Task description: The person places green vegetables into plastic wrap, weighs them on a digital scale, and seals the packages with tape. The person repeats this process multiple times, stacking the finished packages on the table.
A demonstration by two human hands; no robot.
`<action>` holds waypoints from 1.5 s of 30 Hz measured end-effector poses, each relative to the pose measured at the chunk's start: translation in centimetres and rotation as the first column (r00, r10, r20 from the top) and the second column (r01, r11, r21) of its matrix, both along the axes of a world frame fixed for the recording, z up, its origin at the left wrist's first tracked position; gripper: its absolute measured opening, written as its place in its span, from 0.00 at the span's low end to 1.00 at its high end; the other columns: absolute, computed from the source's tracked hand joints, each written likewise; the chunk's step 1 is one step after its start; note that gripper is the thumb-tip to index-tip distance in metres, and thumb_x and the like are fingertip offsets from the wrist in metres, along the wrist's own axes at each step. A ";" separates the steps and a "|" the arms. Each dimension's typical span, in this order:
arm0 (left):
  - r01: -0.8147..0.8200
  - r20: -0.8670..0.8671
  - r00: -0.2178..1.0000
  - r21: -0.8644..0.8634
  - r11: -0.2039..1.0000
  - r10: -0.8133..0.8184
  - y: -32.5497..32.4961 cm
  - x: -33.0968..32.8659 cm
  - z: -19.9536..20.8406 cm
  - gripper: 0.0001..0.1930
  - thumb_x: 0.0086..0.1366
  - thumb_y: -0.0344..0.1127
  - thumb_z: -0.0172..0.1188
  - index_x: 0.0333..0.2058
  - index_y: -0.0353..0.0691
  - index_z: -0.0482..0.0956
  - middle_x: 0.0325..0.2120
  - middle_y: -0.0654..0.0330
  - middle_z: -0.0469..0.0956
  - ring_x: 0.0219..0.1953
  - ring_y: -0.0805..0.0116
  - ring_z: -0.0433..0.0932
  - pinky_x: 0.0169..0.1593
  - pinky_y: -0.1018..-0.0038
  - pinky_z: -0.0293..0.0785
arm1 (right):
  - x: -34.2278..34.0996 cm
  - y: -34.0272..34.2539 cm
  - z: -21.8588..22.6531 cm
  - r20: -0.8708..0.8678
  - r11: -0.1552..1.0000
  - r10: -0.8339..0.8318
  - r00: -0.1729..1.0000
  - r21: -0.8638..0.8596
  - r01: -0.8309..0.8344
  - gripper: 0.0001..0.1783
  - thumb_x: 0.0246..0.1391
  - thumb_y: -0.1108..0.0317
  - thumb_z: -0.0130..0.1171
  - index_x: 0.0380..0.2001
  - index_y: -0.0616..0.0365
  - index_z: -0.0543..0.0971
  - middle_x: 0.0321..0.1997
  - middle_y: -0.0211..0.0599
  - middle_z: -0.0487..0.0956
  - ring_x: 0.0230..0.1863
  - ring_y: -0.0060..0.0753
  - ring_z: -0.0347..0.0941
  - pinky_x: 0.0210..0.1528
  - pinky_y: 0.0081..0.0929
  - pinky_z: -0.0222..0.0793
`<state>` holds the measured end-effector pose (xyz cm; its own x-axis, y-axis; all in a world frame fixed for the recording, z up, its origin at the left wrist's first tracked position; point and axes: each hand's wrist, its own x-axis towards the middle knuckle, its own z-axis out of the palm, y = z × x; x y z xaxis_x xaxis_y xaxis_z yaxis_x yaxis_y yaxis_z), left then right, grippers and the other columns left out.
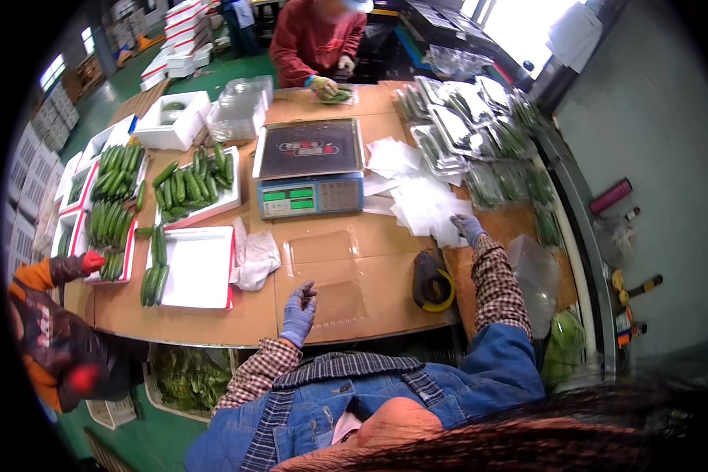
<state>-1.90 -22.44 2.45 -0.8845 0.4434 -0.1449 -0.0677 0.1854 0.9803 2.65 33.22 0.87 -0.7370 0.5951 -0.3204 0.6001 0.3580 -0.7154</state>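
My left hand, in a bluish-purple glove, is held at the left edge of a clear plastic tray, its fingers loosely bent and apart. Another clear tray lies just beyond it. Off to the right, my right hand, gloved alike, reaches onto a spread of thin white sheets. Its fingertips touch the nearest sheets, fingers stretched out; I see nothing lifted in them. Between my hands and the far side stands a blue weighing scale with a dark, bare platform. A black and yellow tape dispenser rests near my right forearm.
Cucumbers fill white foam boxes on the left, beside a white foam lid and a cloth. Wrapped cucumber packs pile up at far right. A co-worker in red handles cucumbers opposite; another person with red gloves stands left.
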 end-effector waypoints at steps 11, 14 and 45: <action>0.033 -0.030 0.999 -0.010 0.999 -0.033 0.8 0.0 1.0 0.16 0.61 0.23 0.51 0.50 0.36 0.71 0.38 0.61 0.74 0.39 0.76 0.72 0.45 0.80 0.69 | 2.3 -4.2 8.2 -0.419 0.756 -0.282 0.863 0.457 0.469 0.18 0.52 0.59 0.58 0.40 0.63 0.79 0.36 0.48 0.80 0.39 0.41 0.78 0.43 0.30 0.71; 0.048 -0.057 0.997 0.013 0.999 -0.047 1.8 -0.5 1.7 0.16 0.62 0.23 0.50 0.50 0.35 0.71 0.39 0.59 0.75 0.43 0.72 0.73 0.49 0.77 0.69 | 3.8 -3.5 9.4 -0.567 0.757 -0.232 0.790 0.404 0.513 0.15 0.47 0.62 0.63 0.35 0.63 0.79 0.31 0.44 0.81 0.34 0.41 0.77 0.41 0.31 0.70; 0.039 -0.020 0.999 -0.004 0.999 -0.039 0.6 -1.5 1.3 0.12 0.63 0.24 0.50 0.44 0.33 0.75 0.36 0.60 0.77 0.40 0.74 0.74 0.48 0.78 0.69 | 8.7 -1.0 17.5 -0.767 0.810 -0.299 0.568 0.111 0.576 0.15 0.51 0.56 0.64 0.29 0.57 0.77 0.22 0.24 0.74 0.21 0.15 0.63 0.22 0.18 0.59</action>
